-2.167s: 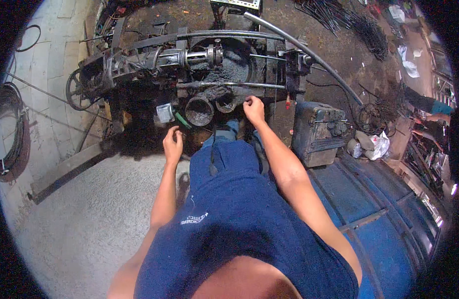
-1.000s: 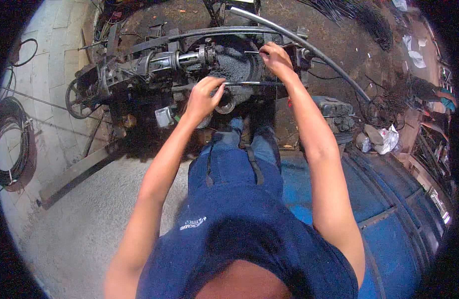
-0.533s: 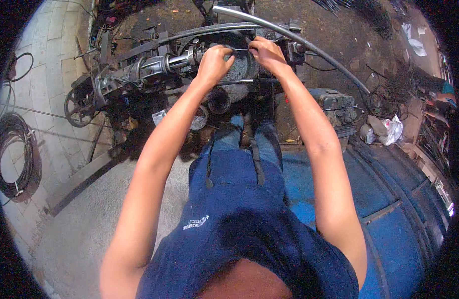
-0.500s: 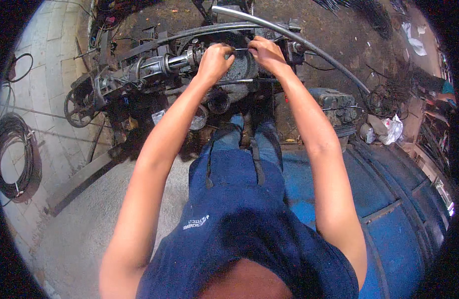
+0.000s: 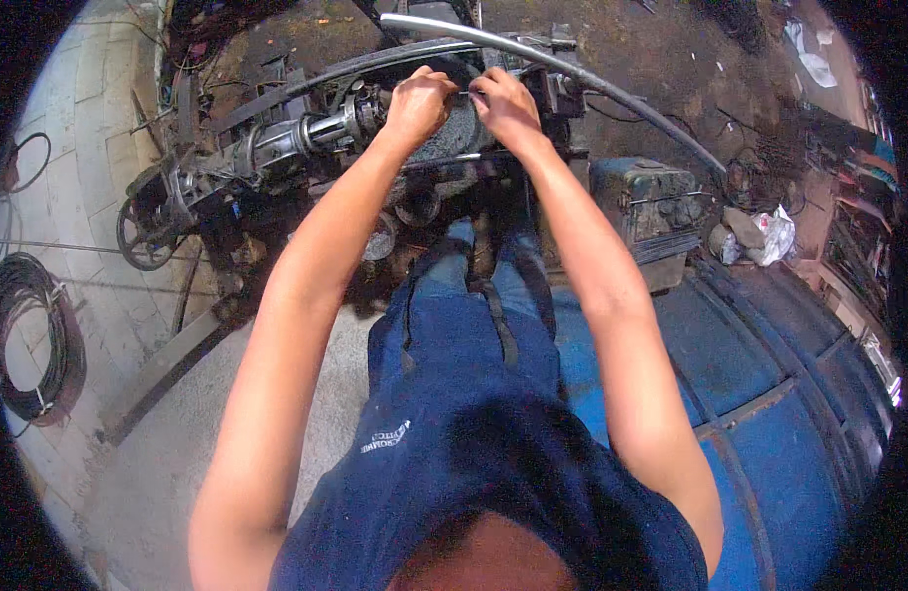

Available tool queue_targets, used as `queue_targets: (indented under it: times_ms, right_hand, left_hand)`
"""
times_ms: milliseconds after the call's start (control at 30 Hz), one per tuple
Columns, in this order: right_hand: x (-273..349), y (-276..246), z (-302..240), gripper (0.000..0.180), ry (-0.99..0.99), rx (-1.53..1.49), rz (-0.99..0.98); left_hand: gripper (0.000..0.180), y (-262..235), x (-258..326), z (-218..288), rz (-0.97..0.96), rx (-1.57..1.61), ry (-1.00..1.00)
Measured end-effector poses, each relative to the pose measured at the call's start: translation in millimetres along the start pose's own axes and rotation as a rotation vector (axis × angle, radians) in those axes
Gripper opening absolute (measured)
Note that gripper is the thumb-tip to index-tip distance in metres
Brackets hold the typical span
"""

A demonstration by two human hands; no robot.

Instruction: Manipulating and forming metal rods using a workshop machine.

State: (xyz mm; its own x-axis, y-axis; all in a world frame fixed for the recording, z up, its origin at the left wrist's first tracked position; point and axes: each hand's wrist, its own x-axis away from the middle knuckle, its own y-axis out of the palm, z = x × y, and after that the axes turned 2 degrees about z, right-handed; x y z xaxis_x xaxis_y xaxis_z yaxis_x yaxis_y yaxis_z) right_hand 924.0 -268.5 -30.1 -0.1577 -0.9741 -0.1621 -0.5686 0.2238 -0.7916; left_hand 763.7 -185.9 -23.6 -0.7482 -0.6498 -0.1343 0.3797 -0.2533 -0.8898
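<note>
Both my hands are raised over a dark, greasy machine [image 5: 277, 146] with a bright metal shaft. A thin rod or wire [image 5: 463, 93] spans the small gap between them. My left hand [image 5: 421, 104] is closed, its fingers curled round one end. Pinched fingers of my right hand [image 5: 507, 104] meet the other end. Below the hands lies a grey, speckled round surface [image 5: 450, 136], partly covered by them. How far the thin piece runs inside my fingers is hidden.
A long curved metal tube [image 5: 543, 63] arches just beyond my hands. A handwheel [image 5: 146, 233] sits at the machine's left end. On the right are a grimy boxy unit [image 5: 661, 197], a white plastic bag [image 5: 772, 236] and blue panels [image 5: 749, 394]. Coiled cable [image 5: 62, 345] lies far left.
The view has shifted slightly. My hands have come a little closer together, with the thin piece still held between them.
</note>
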Motion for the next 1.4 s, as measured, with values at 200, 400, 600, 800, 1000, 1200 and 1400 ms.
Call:
queue_targets:
  times_ms: [200,400,600,800,1000,1200,1400]
  right_hand:
    - [69,18,-27,0.023,0.19,-0.041,0.024]
    - [55,54,-7,0.058,0.451,0.29,-0.23]
    - [30,60,-6,0.066,0.733,0.331,-0.457]
    - [49,31,-27,0.046,0.471,0.064,-0.289]
    - [46,-5,-22,0.051,0.336,0.078,-0.008]
    - [44,-5,-8,0.055,0.244,0.14,-0.07]
    - [55,-17,-20,0.055,0.198,0.27,-0.175]
  left_hand:
    - [0.022,2,-1,-3,0.031,-0.011,0.024]
    - [0.016,3,0,0,0.043,-0.002,-0.016]
    - [0.015,6,1,0,0.056,0.002,-0.007]
    - [0.012,8,2,1,0.074,-0.002,-0.051]
    - [0.009,7,3,6,0.127,0.001,-0.059]
    - [0.006,8,1,8,0.076,-0.035,-0.075]
    - [0.006,13,3,6,0.1,-0.037,-0.104]
